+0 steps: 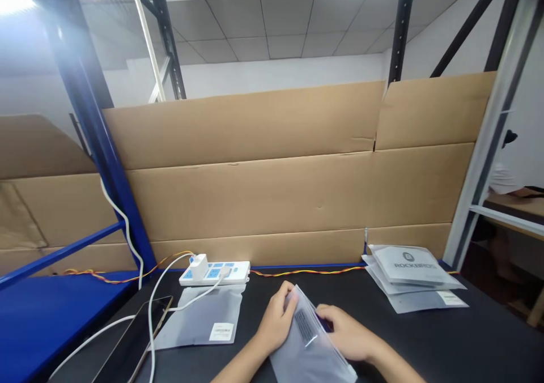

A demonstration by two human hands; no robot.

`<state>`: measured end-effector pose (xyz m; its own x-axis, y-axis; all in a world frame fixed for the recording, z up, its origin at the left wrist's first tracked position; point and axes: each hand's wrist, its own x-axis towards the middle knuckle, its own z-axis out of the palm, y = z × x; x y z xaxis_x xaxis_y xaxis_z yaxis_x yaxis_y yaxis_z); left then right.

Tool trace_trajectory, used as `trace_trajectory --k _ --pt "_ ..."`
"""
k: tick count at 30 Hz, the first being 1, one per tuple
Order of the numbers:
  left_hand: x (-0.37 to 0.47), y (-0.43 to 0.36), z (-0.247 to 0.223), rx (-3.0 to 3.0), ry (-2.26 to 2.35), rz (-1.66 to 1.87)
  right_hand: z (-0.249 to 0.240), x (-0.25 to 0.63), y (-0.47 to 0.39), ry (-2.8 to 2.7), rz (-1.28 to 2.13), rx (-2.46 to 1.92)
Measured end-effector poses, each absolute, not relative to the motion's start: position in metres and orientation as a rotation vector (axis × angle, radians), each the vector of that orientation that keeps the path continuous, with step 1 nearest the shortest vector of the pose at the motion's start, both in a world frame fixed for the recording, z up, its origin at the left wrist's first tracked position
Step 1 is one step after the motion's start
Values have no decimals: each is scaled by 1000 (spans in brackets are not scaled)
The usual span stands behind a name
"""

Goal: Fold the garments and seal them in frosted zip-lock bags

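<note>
A frosted zip pouch (297, 354) stands tilted at the bottom middle, with a dark striped item showing through its upper part. My left hand (278, 319) pinches the pouch's upper left corner between thumb and fingers. At the pouch's right side, my right hand (346, 332) has its thumb on the opening edge and its other fingers curled, partly hidden by the pouch. Something dark shows at the opening beside the right thumb; it is too small to make out.
A white power strip (216, 273) with cables lies at the back left, above a flat pouch (204, 320). Left of it is a tablet (134, 343). Stacked pouches (414, 275) lie at the right. Cardboard (272, 201) walls the back. A person's sleeve (504, 179) shows far right.
</note>
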<state>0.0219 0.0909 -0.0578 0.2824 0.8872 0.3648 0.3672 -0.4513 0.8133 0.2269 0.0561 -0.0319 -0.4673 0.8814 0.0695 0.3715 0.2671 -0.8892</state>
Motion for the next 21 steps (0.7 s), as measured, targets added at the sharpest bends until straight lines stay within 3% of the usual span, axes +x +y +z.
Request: trace_trajectory --k 7,13,21 --pt "10 87 -44 2275 1310 1067 -46 295 102 -1482 957 -1369" --pt "-16 86 -24 2548 821 403 -49 325 120 -1305 777 -1386" --pt "-2 122 -62 2506 1499 475 -43 308 114 -1307 797 -1265"
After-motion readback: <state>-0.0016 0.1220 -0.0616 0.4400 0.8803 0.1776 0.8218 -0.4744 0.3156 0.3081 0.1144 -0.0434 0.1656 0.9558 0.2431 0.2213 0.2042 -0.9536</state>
